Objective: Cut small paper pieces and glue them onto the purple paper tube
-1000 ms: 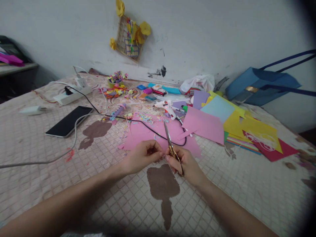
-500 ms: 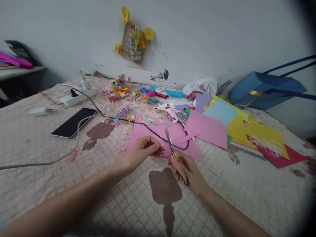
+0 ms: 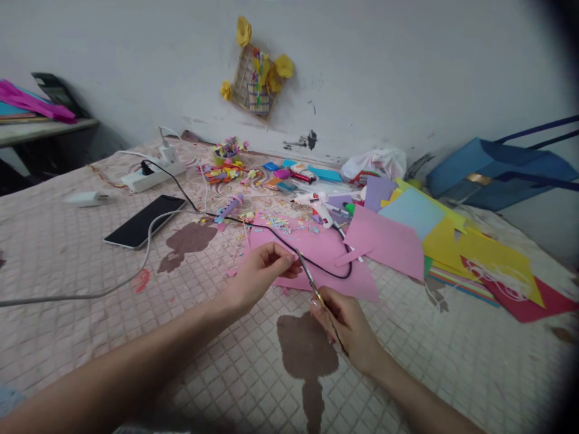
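My right hand (image 3: 346, 325) is wrapped round a pair of scissors (image 3: 312, 280), whose blades point up and left. The blade tips are at the fingertips of my left hand (image 3: 271, 265). The left thumb and fingers are pinched together; whatever is between them is too small to make out. Both hands are above the near edge of a pink sheet (image 3: 362, 283). Small cut paper bits (image 3: 275, 223) are scattered on its far part. A black cord (image 3: 332, 274) curves across the sheet.
A glue gun (image 3: 316, 204) lies beyond the sheet. To the right are coloured papers (image 3: 389, 241) and a blue bag (image 3: 488, 172). A phone (image 3: 145, 222), a power strip (image 3: 154, 176) and a grey cable (image 3: 147, 253) occupy the left. A flower pot (image 3: 226, 158) stands at the back.
The scissors have swung left, bringing their tips to my left fingertips. The blades look closer together now. The whole view has shifted slightly, moving the scene to the right.
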`<act>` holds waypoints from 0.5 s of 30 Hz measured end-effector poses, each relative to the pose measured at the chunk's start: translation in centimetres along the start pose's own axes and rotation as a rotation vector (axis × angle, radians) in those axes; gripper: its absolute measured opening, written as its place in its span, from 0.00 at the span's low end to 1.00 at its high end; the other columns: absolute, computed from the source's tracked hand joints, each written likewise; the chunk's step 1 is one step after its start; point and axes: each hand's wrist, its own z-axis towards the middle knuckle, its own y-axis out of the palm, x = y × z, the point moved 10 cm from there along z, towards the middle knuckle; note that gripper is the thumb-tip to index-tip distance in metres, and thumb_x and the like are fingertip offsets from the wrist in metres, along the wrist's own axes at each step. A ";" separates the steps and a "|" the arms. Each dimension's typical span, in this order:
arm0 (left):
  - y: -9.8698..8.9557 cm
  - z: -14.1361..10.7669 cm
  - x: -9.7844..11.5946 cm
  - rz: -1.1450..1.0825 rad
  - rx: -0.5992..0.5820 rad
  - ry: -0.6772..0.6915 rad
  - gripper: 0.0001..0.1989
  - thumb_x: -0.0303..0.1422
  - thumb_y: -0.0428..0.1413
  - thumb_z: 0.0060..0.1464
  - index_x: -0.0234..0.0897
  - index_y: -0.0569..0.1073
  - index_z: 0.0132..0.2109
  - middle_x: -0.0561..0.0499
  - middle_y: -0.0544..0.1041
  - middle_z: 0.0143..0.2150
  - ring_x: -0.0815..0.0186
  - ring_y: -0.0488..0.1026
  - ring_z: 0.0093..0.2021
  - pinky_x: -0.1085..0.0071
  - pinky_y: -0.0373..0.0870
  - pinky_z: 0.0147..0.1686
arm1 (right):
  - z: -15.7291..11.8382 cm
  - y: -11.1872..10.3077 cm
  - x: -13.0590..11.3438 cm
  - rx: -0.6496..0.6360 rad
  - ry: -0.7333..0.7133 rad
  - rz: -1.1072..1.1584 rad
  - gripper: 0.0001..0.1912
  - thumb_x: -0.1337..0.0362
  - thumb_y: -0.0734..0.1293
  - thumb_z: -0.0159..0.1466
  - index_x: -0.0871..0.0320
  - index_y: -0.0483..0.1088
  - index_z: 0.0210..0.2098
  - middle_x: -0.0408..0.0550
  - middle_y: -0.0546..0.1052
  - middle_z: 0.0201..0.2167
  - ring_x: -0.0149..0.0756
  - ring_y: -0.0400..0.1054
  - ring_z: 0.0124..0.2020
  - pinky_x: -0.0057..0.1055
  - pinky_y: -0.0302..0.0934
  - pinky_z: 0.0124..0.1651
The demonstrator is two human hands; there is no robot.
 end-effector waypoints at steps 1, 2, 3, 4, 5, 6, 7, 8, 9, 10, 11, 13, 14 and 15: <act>0.0 0.0 0.0 0.003 0.000 0.000 0.06 0.30 0.56 0.52 0.31 0.68 0.31 0.49 0.75 0.29 0.69 0.73 0.31 0.71 0.70 0.36 | 0.0 0.0 0.0 -0.002 0.001 -0.011 0.18 0.53 0.57 0.63 0.58 0.58 0.24 0.36 0.56 0.17 0.26 0.51 0.18 0.24 0.46 0.20; 0.0 0.0 0.0 0.003 0.000 0.001 0.06 0.30 0.56 0.52 0.31 0.68 0.31 0.49 0.75 0.29 0.69 0.74 0.31 0.71 0.70 0.36 | 0.0 0.0 0.0 -0.002 0.000 -0.021 0.17 0.53 0.57 0.63 0.58 0.58 0.24 0.36 0.57 0.17 0.26 0.51 0.18 0.24 0.46 0.20; 0.0 0.0 0.0 0.002 0.001 0.004 0.06 0.30 0.56 0.52 0.31 0.68 0.31 0.50 0.75 0.29 0.69 0.74 0.31 0.71 0.70 0.36 | 0.0 0.0 0.0 -0.002 -0.001 -0.030 0.17 0.53 0.57 0.63 0.58 0.58 0.24 0.36 0.57 0.17 0.26 0.51 0.18 0.24 0.46 0.21; 0.0 0.0 0.0 0.000 0.002 0.007 0.06 0.30 0.56 0.52 0.31 0.68 0.31 0.50 0.75 0.29 0.69 0.74 0.31 0.71 0.70 0.36 | 0.0 -0.1 0.1 0.000 -0.003 -0.037 0.17 0.53 0.57 0.63 0.58 0.58 0.23 0.36 0.57 0.17 0.26 0.51 0.18 0.24 0.46 0.21; -0.1 0.0 0.0 -0.002 0.003 0.010 0.06 0.30 0.56 0.52 0.31 0.68 0.31 0.50 0.75 0.29 0.69 0.74 0.31 0.71 0.70 0.35 | 0.0 -0.1 0.1 0.002 -0.006 -0.040 0.17 0.53 0.57 0.63 0.58 0.58 0.23 0.36 0.57 0.17 0.26 0.51 0.18 0.24 0.46 0.21; -0.1 0.0 0.0 -0.002 0.004 0.012 0.06 0.30 0.56 0.52 0.31 0.68 0.31 0.50 0.75 0.28 0.69 0.74 0.31 0.71 0.70 0.35 | 0.0 -0.1 0.1 0.003 -0.010 -0.041 0.18 0.53 0.57 0.63 0.58 0.58 0.23 0.36 0.57 0.17 0.26 0.51 0.18 0.24 0.46 0.21; -0.1 0.0 0.0 -0.002 0.005 0.012 0.06 0.30 0.56 0.52 0.31 0.68 0.31 0.50 0.75 0.28 0.69 0.74 0.31 0.71 0.70 0.35 | 0.0 -0.1 0.1 0.003 -0.012 -0.042 0.18 0.53 0.57 0.63 0.58 0.58 0.23 0.36 0.57 0.17 0.26 0.51 0.18 0.24 0.46 0.21; -0.1 0.0 0.1 -0.001 0.006 0.011 0.06 0.30 0.56 0.52 0.31 0.68 0.31 0.50 0.75 0.28 0.69 0.74 0.31 0.71 0.70 0.35 | 0.0 -0.1 0.1 0.003 -0.013 -0.043 0.18 0.53 0.57 0.63 0.58 0.58 0.23 0.36 0.57 0.17 0.26 0.51 0.18 0.24 0.46 0.21; 0.0 0.0 0.1 0.000 0.007 0.010 0.06 0.30 0.56 0.52 0.31 0.68 0.31 0.50 0.75 0.28 0.69 0.74 0.30 0.71 0.70 0.35 | 0.0 -0.1 0.2 0.004 -0.012 -0.044 0.18 0.52 0.57 0.63 0.58 0.58 0.23 0.36 0.57 0.17 0.26 0.51 0.18 0.24 0.46 0.21; 0.0 0.0 0.1 -0.001 0.009 0.008 0.06 0.30 0.56 0.52 0.31 0.68 0.31 0.50 0.75 0.28 0.69 0.73 0.30 0.71 0.70 0.35 | 0.0 -0.1 0.2 0.005 -0.010 -0.045 0.18 0.52 0.57 0.63 0.58 0.58 0.23 0.36 0.56 0.17 0.26 0.51 0.18 0.24 0.46 0.20; 0.0 0.0 0.1 -0.002 0.012 0.006 0.06 0.30 0.55 0.52 0.31 0.68 0.31 0.50 0.75 0.28 0.69 0.73 0.30 0.71 0.70 0.35 | 0.0 -0.1 0.2 0.007 -0.008 -0.045 0.18 0.52 0.57 0.63 0.57 0.57 0.23 0.36 0.56 0.17 0.26 0.51 0.18 0.24 0.46 0.20; 0.0 -0.1 0.1 -0.005 0.016 0.003 0.06 0.30 0.55 0.52 0.31 0.67 0.31 0.50 0.75 0.28 0.69 0.73 0.30 0.71 0.70 0.35 | -0.1 -0.1 0.3 0.007 -0.002 -0.041 0.19 0.51 0.57 0.63 0.57 0.57 0.23 0.36 0.56 0.16 0.26 0.51 0.18 0.24 0.46 0.20; 0.0 -0.1 0.1 -0.006 0.017 0.002 0.05 0.30 0.55 0.52 0.31 0.67 0.31 0.50 0.75 0.28 0.69 0.73 0.30 0.71 0.70 0.35 | -0.1 0.0 0.3 0.007 0.000 -0.036 0.19 0.51 0.57 0.63 0.57 0.57 0.22 0.36 0.56 0.16 0.26 0.51 0.17 0.24 0.46 0.20; 0.0 -0.1 0.0 -0.007 0.016 0.000 0.05 0.30 0.55 0.52 0.31 0.67 0.31 0.50 0.75 0.28 0.70 0.73 0.30 0.71 0.70 0.35 | -0.1 0.0 0.3 0.007 0.003 -0.031 0.19 0.51 0.57 0.63 0.57 0.57 0.22 0.36 0.56 0.16 0.25 0.51 0.17 0.24 0.46 0.19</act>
